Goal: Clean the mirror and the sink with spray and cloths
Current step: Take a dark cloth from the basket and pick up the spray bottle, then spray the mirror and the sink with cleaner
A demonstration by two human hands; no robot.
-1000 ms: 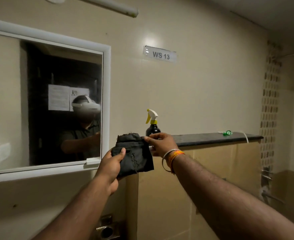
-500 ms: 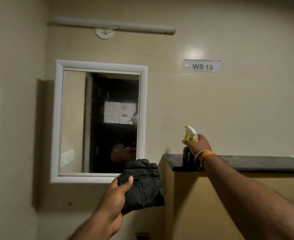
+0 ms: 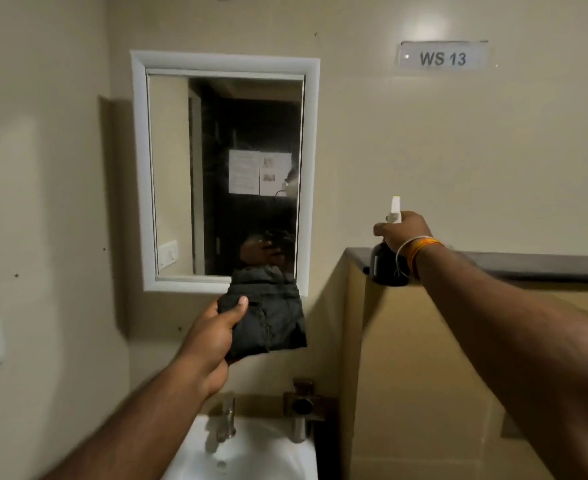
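Black folded cloth point(image 3: 268, 313) is gripped in the left hand point(image 3: 213, 337) below the mirror point(image 3: 226, 174); the right hand point(image 3: 401, 230) grips the spray bottle point(image 3: 388, 261) at the ledge's point(image 3: 528, 263) left end, above the sink point(image 3: 251, 452).

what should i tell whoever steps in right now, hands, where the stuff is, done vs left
Left hand: grips the folded dark cloth, held up just below the mirror, not on the glass.
Right hand: wrapped round the neck of the spray bottle, at the left end of the dark ledge; whether the bottle rests on the ledge or is lifted is unclear.
Sink is below, with its tap.
Done: both tools in hand. No wiping shows on the mirror.
Left: spray and wipe the mirror, then the sink.
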